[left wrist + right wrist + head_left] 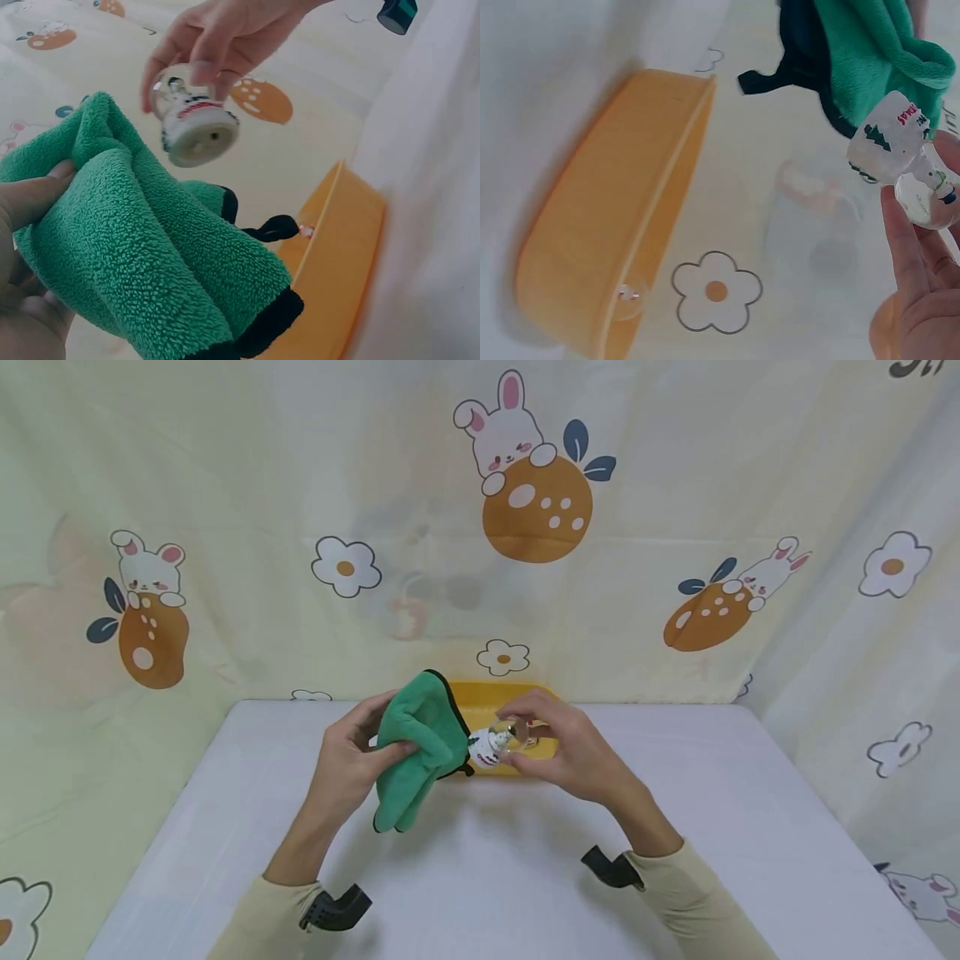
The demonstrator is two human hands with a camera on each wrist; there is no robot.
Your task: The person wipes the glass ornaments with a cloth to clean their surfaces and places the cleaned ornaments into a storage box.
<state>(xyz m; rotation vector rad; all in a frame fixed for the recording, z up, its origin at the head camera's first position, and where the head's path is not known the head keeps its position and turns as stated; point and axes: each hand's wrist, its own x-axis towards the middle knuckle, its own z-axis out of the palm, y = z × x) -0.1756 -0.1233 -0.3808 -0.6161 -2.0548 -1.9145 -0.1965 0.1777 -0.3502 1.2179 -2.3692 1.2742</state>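
Green cloth (142, 225) extends beyond left grip (348, 762) toward snow globe (196, 124).

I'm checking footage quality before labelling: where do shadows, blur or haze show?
Head view: soft shadows on the white table below the green cloth; left wrist: the green cloth's pile looks crisp, the snow globe slightly blurred; right wrist: the yellow tray looks hazy and soft-edged.

– Blocked where?
– Between left hand (351, 756) and right hand (566, 752), by green cloth (423, 727) and snow globe (483, 749); just beyond, by yellow bin (495, 695).
– Passable elsewhere?
– Along white table (480, 877), left and right of yellow bin, and nearer, between forearms (637, 814).
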